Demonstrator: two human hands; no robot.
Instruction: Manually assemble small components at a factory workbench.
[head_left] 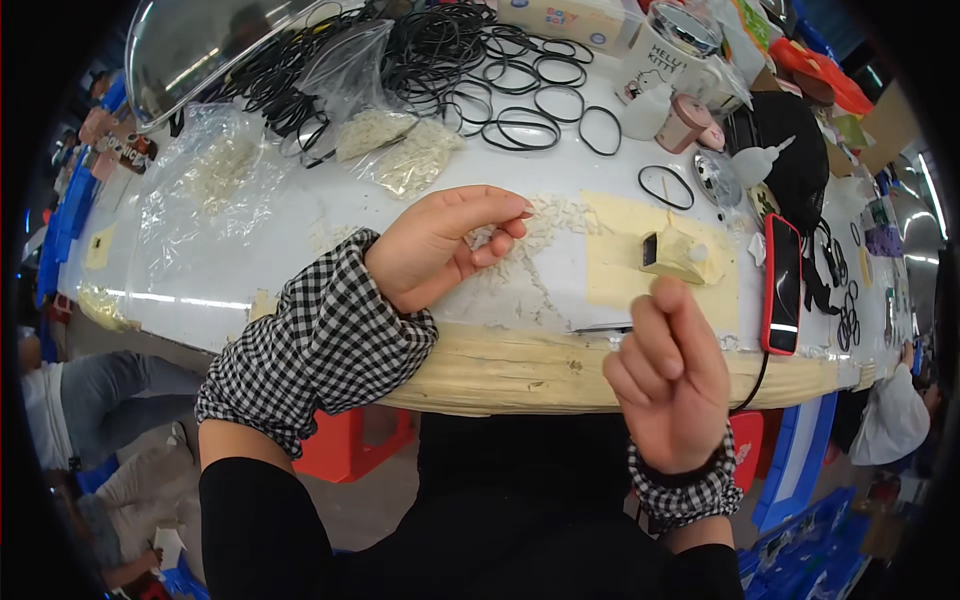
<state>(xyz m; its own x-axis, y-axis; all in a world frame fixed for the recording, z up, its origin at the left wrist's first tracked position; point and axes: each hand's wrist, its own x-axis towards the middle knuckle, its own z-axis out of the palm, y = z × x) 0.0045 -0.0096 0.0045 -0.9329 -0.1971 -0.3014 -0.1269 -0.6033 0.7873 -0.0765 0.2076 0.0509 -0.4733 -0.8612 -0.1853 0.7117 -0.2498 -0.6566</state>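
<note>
My left hand (445, 245) rests on the white table (300, 230), fingers curled over a scatter of small white plastic bits (540, 225), fingertips touching them. My right hand (670, 375) hovers at the table's front edge with its fingers closed loosely; I cannot see anything in it. Just beyond it a small yellowish block with a dark part (672, 252) sits on a patch of tan tape (640, 255). Both wrists wear black-and-white checked sleeve covers.
Black rubber rings (520, 125) lie in a heap and singly at the back. Clear bags of white bits (395, 145) lie left of them. A red-cased phone (782, 285) lies at right, beside bottles, a mug (665, 50) and a black cap. Other people sit around.
</note>
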